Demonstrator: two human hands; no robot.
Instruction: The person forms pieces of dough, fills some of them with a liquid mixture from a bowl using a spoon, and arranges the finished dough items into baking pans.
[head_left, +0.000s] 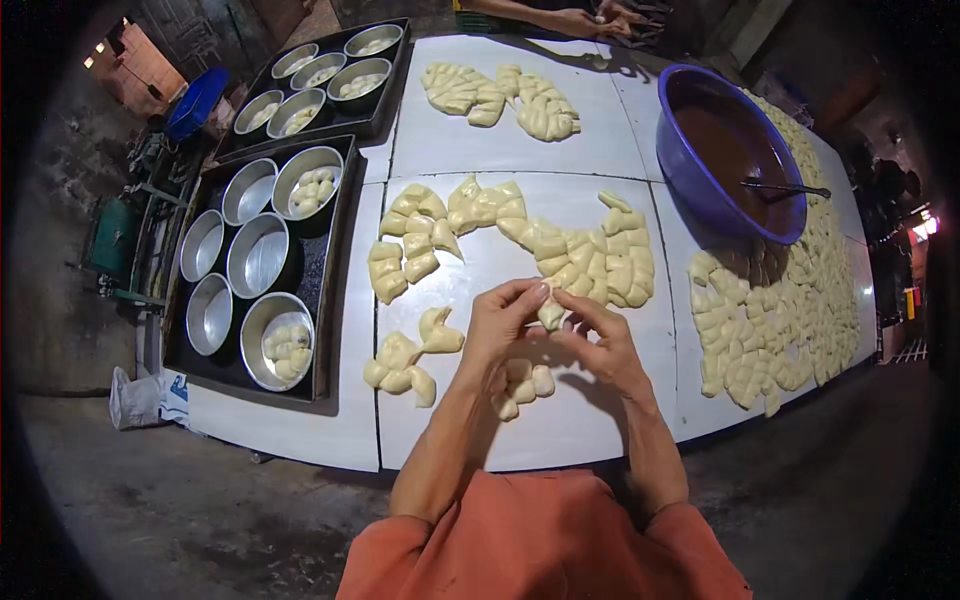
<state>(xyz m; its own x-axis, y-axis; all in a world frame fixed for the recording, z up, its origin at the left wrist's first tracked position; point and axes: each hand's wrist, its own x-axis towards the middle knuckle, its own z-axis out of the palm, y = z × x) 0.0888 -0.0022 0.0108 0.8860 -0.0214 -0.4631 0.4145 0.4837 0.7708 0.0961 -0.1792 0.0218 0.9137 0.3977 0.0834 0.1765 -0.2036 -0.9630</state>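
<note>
Between the fingertips of both hands is a small pale dough piece (551, 316), held above the white tabletop. My left hand (497, 328) pinches it from the left, and my right hand (606, 345) grips its right side with bent fingers. Just below the hands lies a small cluster of dough balls (520, 386), partly hidden by my left wrist. Ahead spreads a sheet of cut dough (580, 255), scored into many small pieces. Loose dough lumps (400, 362) rest to the left of my left forearm.
At left, two dark trays (334, 330) carry round metal tins (258, 255), some with dough balls inside. A purple bowl (672, 170) of brown filling with a spoon (790, 187) stands at right, beside many dough pieces (770, 335). Another person's hands (600, 22) show at the far edge.
</note>
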